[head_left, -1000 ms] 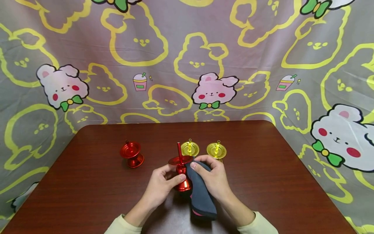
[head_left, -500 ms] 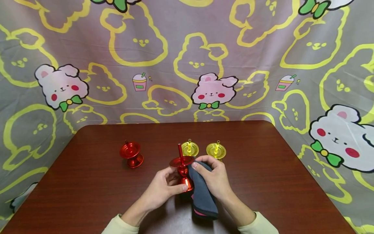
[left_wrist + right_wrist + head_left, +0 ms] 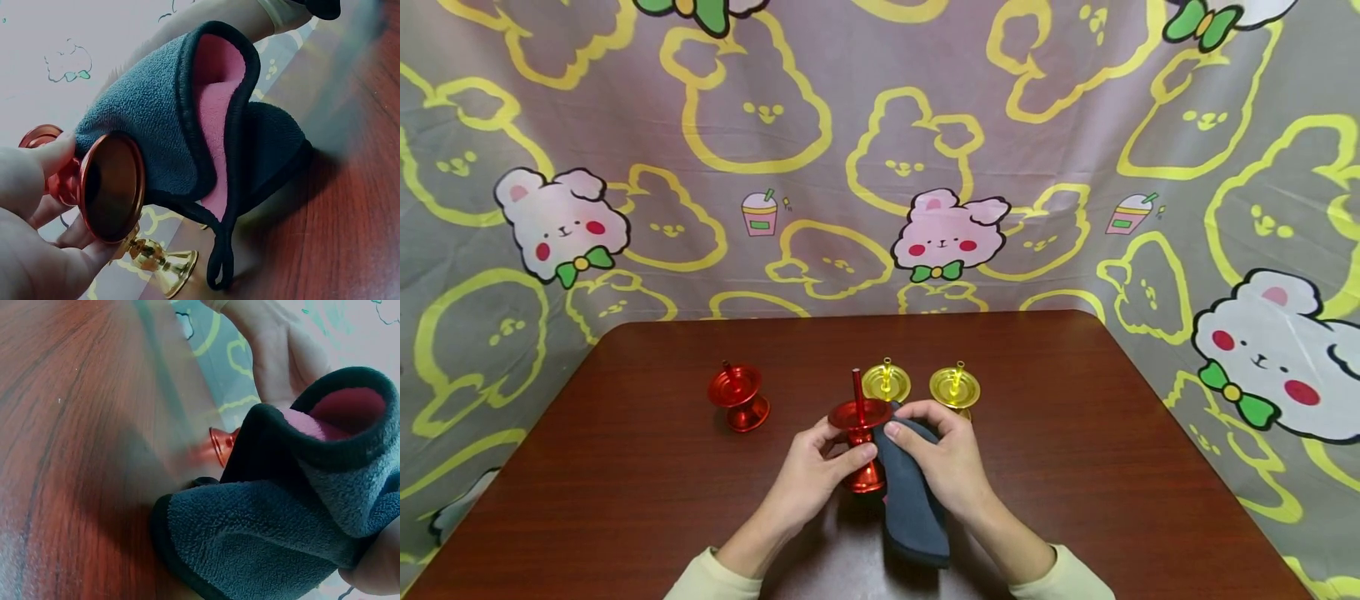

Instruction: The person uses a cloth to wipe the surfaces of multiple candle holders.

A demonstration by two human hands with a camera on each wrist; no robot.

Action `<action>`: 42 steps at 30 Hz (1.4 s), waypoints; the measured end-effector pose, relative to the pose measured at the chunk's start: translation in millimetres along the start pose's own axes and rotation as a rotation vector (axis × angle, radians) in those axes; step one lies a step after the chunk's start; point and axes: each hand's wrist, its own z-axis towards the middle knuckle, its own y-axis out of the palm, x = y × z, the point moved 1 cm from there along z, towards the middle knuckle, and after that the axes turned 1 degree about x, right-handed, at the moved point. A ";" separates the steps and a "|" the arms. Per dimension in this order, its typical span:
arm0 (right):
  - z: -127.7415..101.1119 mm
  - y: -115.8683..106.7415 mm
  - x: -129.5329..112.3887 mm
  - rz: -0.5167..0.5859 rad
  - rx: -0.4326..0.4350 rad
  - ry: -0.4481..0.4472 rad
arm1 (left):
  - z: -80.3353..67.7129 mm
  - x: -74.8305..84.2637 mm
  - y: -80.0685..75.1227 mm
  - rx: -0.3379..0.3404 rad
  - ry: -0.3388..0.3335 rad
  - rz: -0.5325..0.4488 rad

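Note:
My left hand [image 3: 811, 473] grips a shiny red metal candlestick [image 3: 867, 475] by its stem, holding it upright with the dish and thin tube on top. In the left wrist view its hollow base [image 3: 115, 187] faces the camera. My right hand [image 3: 953, 458] pinches a folded dark grey cloth [image 3: 913, 500] against the candlestick's right side, thumb on the near face. The cloth's pink inner face [image 3: 215, 112], black edging and hanging loop [image 3: 220, 262] show in the left wrist view. In the right wrist view the cloth hides most of the candlestick.
A second red candlestick [image 3: 741, 396] stands at the left of the brown wooden table [image 3: 625, 467]. Two gold candlesticks, one behind the held one [image 3: 886, 383] and another to its right [image 3: 955, 387], stand beyond my hands. A cartoon-printed curtain [image 3: 820, 108] hangs behind the table.
The held candlestick shifted slightly right and tilted, then came back left and upright. The left thumb moved from the base back up to the stem, and the cloth swung slightly left.

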 end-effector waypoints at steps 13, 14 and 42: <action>4.9 -1.5 3.4 0.029 0.014 -0.039 | 1.5 -0.3 -6.0 0.057 -0.050 -0.139; 5.4 -1.6 3.8 0.027 0.018 -0.045 | 1.5 0.0 -6.1 0.046 -0.054 -0.147; 0.6 1.8 -3.5 0.021 0.038 -0.038 | 0.3 5.3 0.2 0.111 -0.026 -0.088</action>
